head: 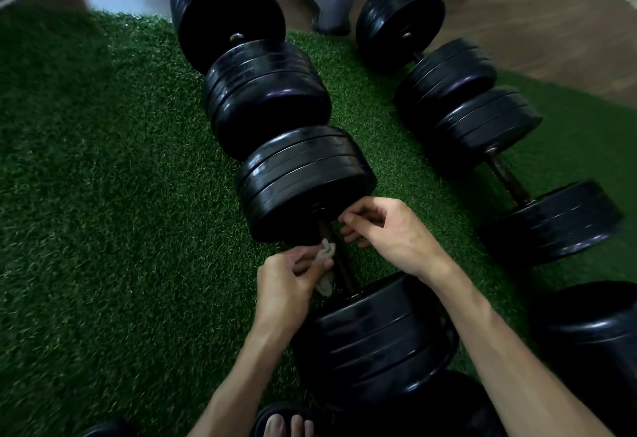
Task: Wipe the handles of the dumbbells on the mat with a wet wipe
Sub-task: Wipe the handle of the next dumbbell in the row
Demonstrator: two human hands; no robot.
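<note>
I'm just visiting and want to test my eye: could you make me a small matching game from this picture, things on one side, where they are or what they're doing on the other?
Things:
1. left hand
2. right hand
3. wipe
4. mat

States:
A. green, under the dumbbells
B. white, crumpled against the handle
C. holds the wipe
D. holds nothing, beside the handle

Pairs: 1-C, 2-D, 3-B, 4-A

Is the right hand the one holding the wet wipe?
No, the left hand pinches the wet wipe against the dumbbell handle, while the right hand holds nothing.
</note>
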